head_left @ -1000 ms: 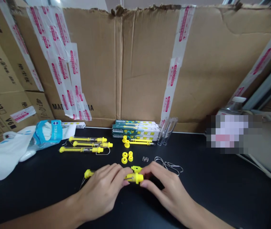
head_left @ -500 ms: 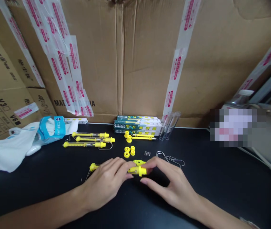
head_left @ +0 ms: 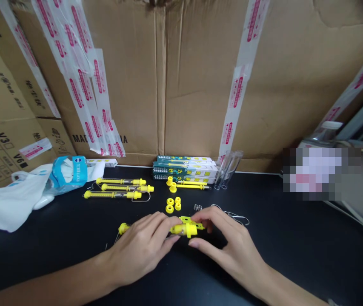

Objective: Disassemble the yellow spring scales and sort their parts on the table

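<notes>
My left hand (head_left: 143,246) lies over a yellow-capped tube-shaped spring scale (head_left: 181,229) on the black table (head_left: 296,255), fingers curled on its barrel. The scale's far yellow end (head_left: 123,228) sticks out past my knuckles. My right hand (head_left: 226,242) pinches the yellow cap end of the same scale, next to a small flat yellow piece (head_left: 190,220). Both hands are closed on the scale.
Three finished scales (head_left: 117,189) lie at left rear. Loose yellow caps (head_left: 172,204), small springs (head_left: 196,207) and wire hooks (head_left: 237,217) lie beyond my hands. Green boxes (head_left: 184,168), clear tubes (head_left: 227,170), a white bag (head_left: 12,202) and cardboard walls (head_left: 194,85) surround the table.
My right hand's fingers have shifted onto the cap end and the small yellow piece. The view has tilted down a little since a second ago. The left hand has barely moved.
</notes>
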Demonstrator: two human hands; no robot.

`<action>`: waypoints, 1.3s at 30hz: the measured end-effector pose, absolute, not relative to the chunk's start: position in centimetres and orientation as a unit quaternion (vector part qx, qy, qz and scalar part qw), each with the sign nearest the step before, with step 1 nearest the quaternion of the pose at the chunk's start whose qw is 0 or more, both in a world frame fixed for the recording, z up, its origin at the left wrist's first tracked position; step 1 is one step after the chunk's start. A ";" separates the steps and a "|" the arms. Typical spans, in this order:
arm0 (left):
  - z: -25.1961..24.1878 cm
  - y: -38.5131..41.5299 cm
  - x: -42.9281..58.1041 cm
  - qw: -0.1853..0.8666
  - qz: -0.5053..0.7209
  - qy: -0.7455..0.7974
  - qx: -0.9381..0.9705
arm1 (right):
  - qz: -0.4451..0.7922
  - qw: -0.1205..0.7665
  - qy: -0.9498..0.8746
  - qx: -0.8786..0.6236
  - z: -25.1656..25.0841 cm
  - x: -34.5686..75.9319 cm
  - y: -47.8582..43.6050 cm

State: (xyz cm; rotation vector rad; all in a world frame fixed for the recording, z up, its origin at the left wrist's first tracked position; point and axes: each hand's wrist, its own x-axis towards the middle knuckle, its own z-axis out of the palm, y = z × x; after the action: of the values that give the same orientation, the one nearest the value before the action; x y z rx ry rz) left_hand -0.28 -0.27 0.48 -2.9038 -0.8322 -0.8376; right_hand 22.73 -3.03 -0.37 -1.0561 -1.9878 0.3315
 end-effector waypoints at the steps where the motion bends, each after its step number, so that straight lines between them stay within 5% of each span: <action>1: 0.5 -0.3 -0.3 0.000 -0.267 -0.266 -0.926 | 0.129 0.416 -0.794 -0.423 -0.4 22.8 -2.9; 27: 0.6 -0.1 -0.2 -0.019 -0.229 -0.252 -0.940 | 0.146 0.381 -0.825 -0.391 -1.5 22.8 -2.9; 39: 0.6 -0.3 -0.1 0.026 -0.229 -0.246 -0.942 | 0.112 0.462 -0.811 -0.341 -0.9 22.0 -3.5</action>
State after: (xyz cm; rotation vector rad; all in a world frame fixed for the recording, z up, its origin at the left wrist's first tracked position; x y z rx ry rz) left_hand -0.06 -0.29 0.60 -2.9102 -0.7601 -0.7065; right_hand 21.99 -3.51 -0.89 -0.8381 -1.9940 0.2749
